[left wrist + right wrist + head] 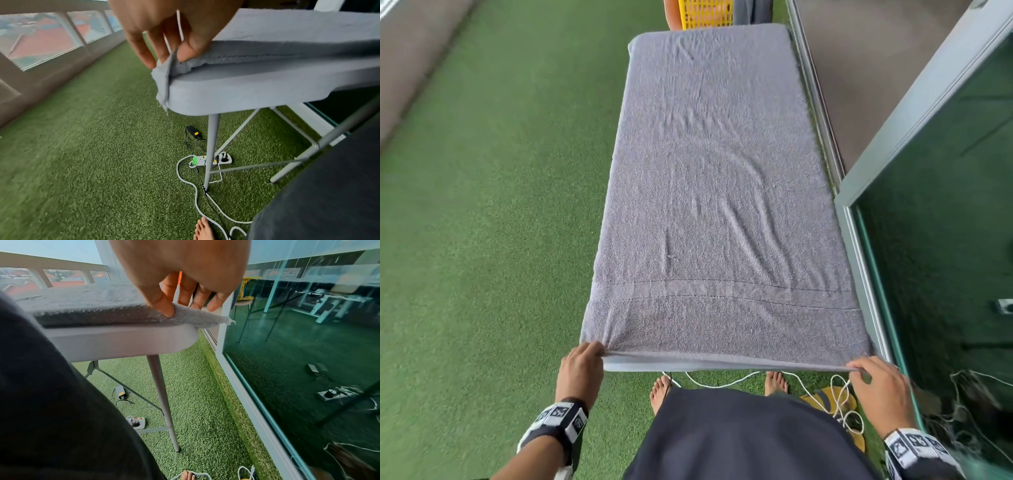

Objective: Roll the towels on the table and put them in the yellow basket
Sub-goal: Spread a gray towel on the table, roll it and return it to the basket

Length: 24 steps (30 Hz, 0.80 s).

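1. Head view, looking down: a grey towel (719,192) lies spread flat over nearly the whole top of the narrow grey table (640,366), its stitched band running across near the person's end
2. Their left hand (580,368) pinches the near left corner of the towel between thumb and fingers, right at the table's edge
3. Their right hand (878,385) pinches the near right corner the same way, so the near hem is pulled taut between the two hands
4. From the left wrist, the fingers (186,52) clamp the folded corner, and a bit of cloth hangs down past the table's rounded corner
5. From the right wrist, the thumb (164,305) presses the corner against the fingers, with the tip of the towel sticking out past the table towards the glass door (308,353)
6. At the far end of the table, part of the yellow basket (705,13) shows, cut off by the frame
7. Underfoot is green artificial turf (482,205), with white cables (839,387) trailing near the person's bare feet and a power strip (211,160) under the table
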Tool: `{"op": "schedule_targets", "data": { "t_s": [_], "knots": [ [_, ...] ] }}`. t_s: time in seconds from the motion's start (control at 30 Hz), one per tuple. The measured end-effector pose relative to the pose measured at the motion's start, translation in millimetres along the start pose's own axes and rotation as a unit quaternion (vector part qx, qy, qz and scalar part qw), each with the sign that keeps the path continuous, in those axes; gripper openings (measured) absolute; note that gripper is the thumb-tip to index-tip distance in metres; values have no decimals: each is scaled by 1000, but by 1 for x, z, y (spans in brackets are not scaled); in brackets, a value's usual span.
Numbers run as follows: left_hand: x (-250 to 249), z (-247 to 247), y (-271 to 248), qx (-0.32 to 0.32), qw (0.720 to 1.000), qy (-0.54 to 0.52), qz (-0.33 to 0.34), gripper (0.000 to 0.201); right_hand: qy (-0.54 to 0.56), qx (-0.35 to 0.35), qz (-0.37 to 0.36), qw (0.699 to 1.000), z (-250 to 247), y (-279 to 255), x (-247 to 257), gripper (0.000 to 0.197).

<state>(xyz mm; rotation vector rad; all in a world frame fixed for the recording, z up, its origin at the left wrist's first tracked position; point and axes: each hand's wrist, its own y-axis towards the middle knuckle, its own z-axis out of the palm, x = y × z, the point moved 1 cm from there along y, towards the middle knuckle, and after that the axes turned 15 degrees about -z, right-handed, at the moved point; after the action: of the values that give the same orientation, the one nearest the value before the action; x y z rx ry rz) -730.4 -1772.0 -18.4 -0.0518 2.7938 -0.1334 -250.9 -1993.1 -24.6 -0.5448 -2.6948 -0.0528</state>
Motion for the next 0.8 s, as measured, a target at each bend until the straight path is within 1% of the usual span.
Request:
{"op": "schedule_targets", "data": {
  "t_s": [0.03, 0.1, 0.23, 0.27, 0.33, 0.4, 0.43, 0.53, 0.6, 0.7, 0.8],
  "knots": [
    [-1, 0, -1, 0, 1000, -22, 3, 22, -7, -4, -4, 1000, 0, 1, 0, 17],
    [2, 1, -3, 15, 999, -27, 10, 22, -19, -7, -5, 1000, 0, 4, -3, 22],
    [16, 5, -5, 55, 997, 38, 23, 47, -48, -15, 9, 999, -5, 17, -8, 35],
    [17, 5, -5, 53, 997, 60, 13, 47, -52, -16, 11, 998, -5, 20, -8, 36],
    [17, 2, -6, 35, 994, 99, -24, 40, -51, -13, 18, 998, -3, 23, -7, 36],
    [17, -1, -6, 11, 992, 105, -67, 33, -47, -10, 25, 999, -1, 22, -5, 34],
    [19, -1, -5, 3, 992, 91, -84, 33, -49, -7, 26, 998, 1, 20, -5, 33],
    [31, -3, -1, -12, 990, -14, -136, 36, -48, 10, 36, 998, 7, 10, -9, 26],
    [38, -6, 3, -18, 985, -45, -164, 35, -48, 22, 42, 998, 9, 5, -13, 23],
    [43, -12, 8, -18, 988, -47, -147, 35, -46, 15, 43, 998, 9, 4, -11, 23],
    [42, -20, 10, -9, 994, -14, -112, 37, -45, 9, 54, 998, 7, 6, -10, 23]
  ]
}}
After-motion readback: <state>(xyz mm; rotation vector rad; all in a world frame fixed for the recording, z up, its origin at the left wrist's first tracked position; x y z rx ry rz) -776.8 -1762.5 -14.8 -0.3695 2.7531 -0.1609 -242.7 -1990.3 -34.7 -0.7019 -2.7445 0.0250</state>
